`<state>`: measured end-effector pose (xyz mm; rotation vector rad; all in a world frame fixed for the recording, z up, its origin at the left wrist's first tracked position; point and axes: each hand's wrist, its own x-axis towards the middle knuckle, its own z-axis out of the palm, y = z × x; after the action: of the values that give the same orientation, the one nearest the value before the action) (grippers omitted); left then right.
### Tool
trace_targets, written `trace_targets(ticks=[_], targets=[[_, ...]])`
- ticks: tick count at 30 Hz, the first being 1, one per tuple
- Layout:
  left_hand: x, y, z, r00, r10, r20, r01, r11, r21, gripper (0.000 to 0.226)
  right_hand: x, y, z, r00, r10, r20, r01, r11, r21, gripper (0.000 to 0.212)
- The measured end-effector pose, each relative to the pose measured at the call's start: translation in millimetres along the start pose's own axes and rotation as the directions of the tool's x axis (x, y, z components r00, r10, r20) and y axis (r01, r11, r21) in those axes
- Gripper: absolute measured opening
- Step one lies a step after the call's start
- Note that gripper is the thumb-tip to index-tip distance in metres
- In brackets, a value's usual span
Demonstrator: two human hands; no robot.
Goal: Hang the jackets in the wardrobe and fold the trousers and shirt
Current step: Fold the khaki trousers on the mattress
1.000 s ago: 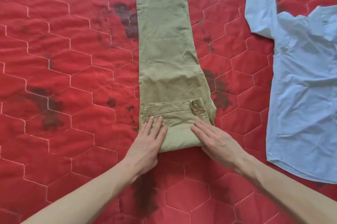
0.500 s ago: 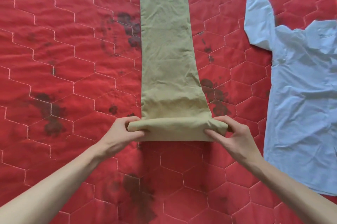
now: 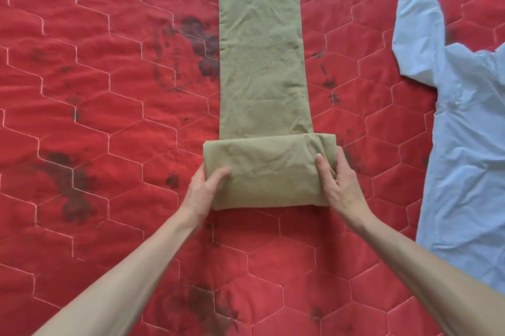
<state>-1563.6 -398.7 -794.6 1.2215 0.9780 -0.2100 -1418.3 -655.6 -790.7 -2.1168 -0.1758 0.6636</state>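
No readable text or labels appear anywhere.

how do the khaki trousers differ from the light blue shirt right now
The khaki cotton trousers lie mid-quilt, their near end folded into a thick bundle; the light blue cotton shirt lies spread open at the right, unfolded. Both hands, left and right, grip the trousers; nothing touches the shirt. Both rest on the red quilted cover.

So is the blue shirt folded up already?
No, the shirt lies spread flat on the quilt, one sleeve stretched out, with neither hand on it.
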Motion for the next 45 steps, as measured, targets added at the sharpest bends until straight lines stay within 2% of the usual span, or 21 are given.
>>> trace_targets(ticks=[4,7,11,13,15,17,18,20,21,22,24,26,28,30,32,36,38,41,45], targets=[[11.6,-9.6,1.5,0.996,0.085,-0.038,-0.076,0.979,0.189,0.063,28.0,2.4,16.1,0.997,0.024,-0.070,-0.024,1.000,-0.007,0.022],[24.9,-16.0,3.3,0.985,0.168,-0.043,-0.149,0.945,0.290,0.053,44.2,6.4,26.9,0.991,0.018,-0.131,-0.024,0.999,-0.044,0.029],[40.7,-24.9,12.0,0.932,0.341,-0.123,-0.224,0.807,0.546,0.037,50.2,13.2,33.2,0.974,-0.012,-0.227,-0.018,0.991,-0.130,0.030],[44.1,-24.7,15.6,0.912,0.381,-0.154,-0.213,0.758,0.616,0.055,48.8,13.7,33.8,0.961,0.008,-0.277,-0.045,0.991,-0.128,0.031],[45.2,-21.2,17.1,0.913,0.356,-0.201,-0.142,0.737,0.661,0.088,44.1,12.6,38.1,0.937,0.036,-0.347,-0.101,0.980,-0.169,0.027],[45.2,-17.3,16.6,0.901,0.348,-0.258,-0.066,0.699,0.712,0.097,35.3,12.7,45.4,0.905,0.030,-0.425,-0.165,0.945,-0.284,0.024],[45.3,-15.5,16.9,0.883,0.375,-0.282,-0.039,0.658,0.752,0.092,30.0,13.5,49.5,0.892,-0.004,-0.452,-0.163,0.929,-0.331,0.029],[45.4,-12.7,17.7,0.819,0.483,-0.311,-0.032,0.579,0.815,0.065,19.7,16.8,55.8,0.875,-0.120,-0.468,-0.112,0.892,-0.438,0.047],[44.8,-10.7,18.7,0.775,0.544,-0.321,-0.062,0.572,0.818,0.049,15.0,19.5,56.4,0.877,-0.212,-0.431,-0.054,0.848,-0.528,0.053],[44.6,-10.1,19.9,0.728,0.602,-0.328,-0.110,0.575,0.811,0.043,10.0,23.9,56.5,0.886,-0.314,-0.341,0.044,0.789,-0.613,0.055],[47.9,-11.9,22.3,0.640,0.722,-0.264,-0.221,0.502,0.836,0.051,2.1,35.9,56.8,0.880,-0.463,-0.103,0.288,0.695,-0.659,0.057],[51.8,-18.3,25.2,0.649,0.757,-0.080,-0.309,0.358,0.881,0.057,-2.6,45.8,56.9,0.875,-0.485,0.005,0.380,0.679,-0.628,0.058],[56.5,-28.4,26.4,0.712,0.701,0.044,-0.340,0.289,0.895,0.062,-2.8,51.8,60.2,0.904,-0.424,-0.052,0.316,0.746,-0.587,0.061],[61.5,-34.9,25.9,0.770,0.635,0.069,-0.316,0.285,0.905,0.066,0.7,53.6,62.7,0.917,-0.388,-0.094,0.276,0.785,-0.554,0.065],[65.6,-38.2,27.3,0.787,0.614,0.065,-0.267,0.243,0.933,0.068,4.7,54.3,61.3,0.919,-0.389,-0.063,0.291,0.778,-0.556,0.071],[62.9,-30.3,24.8,0.767,0.634,0.094,-0.195,0.091,0.977,0.071,6.2,53.9,46.7,0.921,-0.376,0.105,0.359,0.712,-0.604,0.099],[58.1,-33.3,17.3,0.733,0.632,0.251,-0.301,-0.030,0.953,0.078,7.8,54.8,37.9,0.901,-0.389,0.192,0.414,0.642,-0.646,0.111],[45.4,-46.7,8.0,0.669,0.533,0.519,-0.496,-0.200,0.845,0.097,9.5,57.7,31.0,0.877,-0.413,0.246,0.465,0.597,-0.654,0.112],[34.8,-47.6,9.4,0.688,0.432,0.584,-0.512,-0.282,0.812,0.121,7.8,57.6,32.3,0.878,-0.414,0.242,0.464,0.606,-0.646,0.114]])
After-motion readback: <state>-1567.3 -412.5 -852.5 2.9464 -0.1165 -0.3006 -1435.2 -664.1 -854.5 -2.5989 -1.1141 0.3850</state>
